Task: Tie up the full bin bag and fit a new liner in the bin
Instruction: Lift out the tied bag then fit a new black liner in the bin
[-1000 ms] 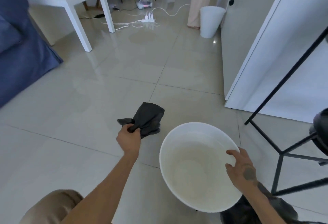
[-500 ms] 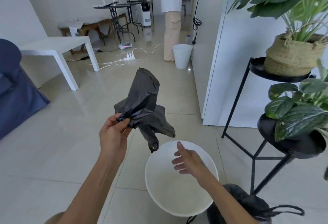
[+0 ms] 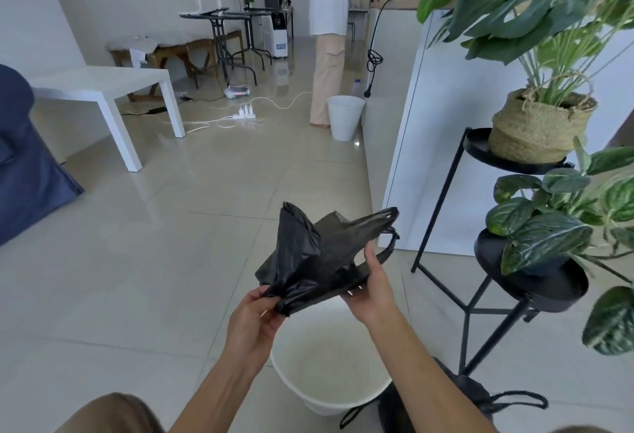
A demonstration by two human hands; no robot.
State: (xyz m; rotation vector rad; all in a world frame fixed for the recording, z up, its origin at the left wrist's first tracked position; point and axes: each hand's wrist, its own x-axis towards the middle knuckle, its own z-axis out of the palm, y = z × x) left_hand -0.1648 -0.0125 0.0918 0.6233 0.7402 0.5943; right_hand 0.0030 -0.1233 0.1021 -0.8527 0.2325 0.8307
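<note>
Black, crinkled plastic, the new liner [image 3: 319,254] is held up in the air between both hands, just above the open mouth of the white bin [image 3: 329,388] that stands on the tiled floor [image 3: 154,244]. The left hand [image 3: 255,321] reaches forward on an outstretched forearm and pinches a bunched corner of the liner between thumb and fingers, while the right hand [image 3: 372,290] is raised palm-up beside it, grasping the liner's lower edge with the thumb lying over the plastic. The tied full bag [image 3: 480,398] sits on the floor just right of the bin, partly hidden by the right forearm, beside a black plant stand [image 3: 470,309].
</note>
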